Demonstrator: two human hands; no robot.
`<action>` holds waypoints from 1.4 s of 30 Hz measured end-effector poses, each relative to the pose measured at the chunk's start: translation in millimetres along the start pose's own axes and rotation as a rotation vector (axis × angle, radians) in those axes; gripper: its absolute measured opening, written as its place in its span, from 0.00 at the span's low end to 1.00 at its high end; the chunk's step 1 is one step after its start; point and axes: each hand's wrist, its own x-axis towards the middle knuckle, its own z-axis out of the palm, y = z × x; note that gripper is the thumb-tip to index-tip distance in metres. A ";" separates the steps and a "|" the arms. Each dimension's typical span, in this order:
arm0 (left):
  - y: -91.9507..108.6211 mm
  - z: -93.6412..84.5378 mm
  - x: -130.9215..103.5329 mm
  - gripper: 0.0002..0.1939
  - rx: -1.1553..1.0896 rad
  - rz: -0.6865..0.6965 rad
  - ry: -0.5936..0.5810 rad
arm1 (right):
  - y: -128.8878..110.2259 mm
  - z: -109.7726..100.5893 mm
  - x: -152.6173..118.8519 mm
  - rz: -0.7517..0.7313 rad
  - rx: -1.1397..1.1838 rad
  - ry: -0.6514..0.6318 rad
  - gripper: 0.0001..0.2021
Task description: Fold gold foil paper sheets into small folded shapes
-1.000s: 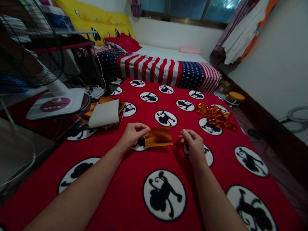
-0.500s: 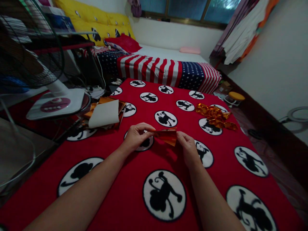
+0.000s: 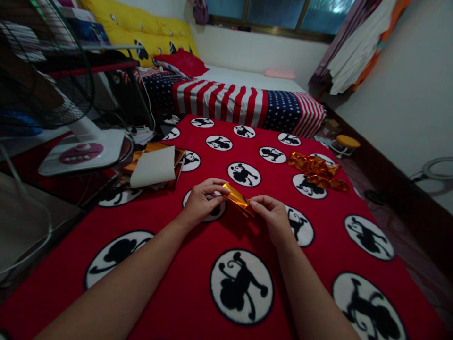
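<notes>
A small folded piece of shiny gold foil paper [image 3: 238, 197] is held between my two hands, above a red cloth [image 3: 184, 293] printed with black monkey figures in white circles. My left hand [image 3: 202, 202] pinches its left end between thumb and fingers. At the right end, the thumb and fingertips of my right hand [image 3: 271, 215] grip the lower corner. The foil paper slants down to the right, its bright side up. Several folded gold foil pieces [image 3: 316, 171] lie in a heap at the right. A stack of gold paper sheets [image 3: 179, 158] sits at the left.
On the left stack lies a whitish sheet [image 3: 154, 167]. Beside it stands an electric fan [image 3: 83, 146] with a white base. Behind is a bed with a striped, starred cover [image 3: 226, 101]. A yellow-topped stool [image 3: 348, 141] stands at the right.
The foil paper has tilted, its right end dropping and its bright side now facing up. My right hand has shifted slightly left, its fingers now at the paper's lower corner.
</notes>
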 end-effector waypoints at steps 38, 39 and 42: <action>-5.9 -2.8 -1.4 0.13 -0.637 -0.337 -0.036 | 1.6 -0.7 6.3 -0.149 0.014 0.110 0.18; -4.3 -2.8 -1.3 0.14 -0.645 -0.344 -0.036 | 2.1 0.0 6.6 -0.097 0.040 0.083 0.20; 3.2 -3.5 -1.7 0.21 -0.674 -0.324 -0.073 | 0.3 4.1 4.0 0.033 0.112 -0.006 0.24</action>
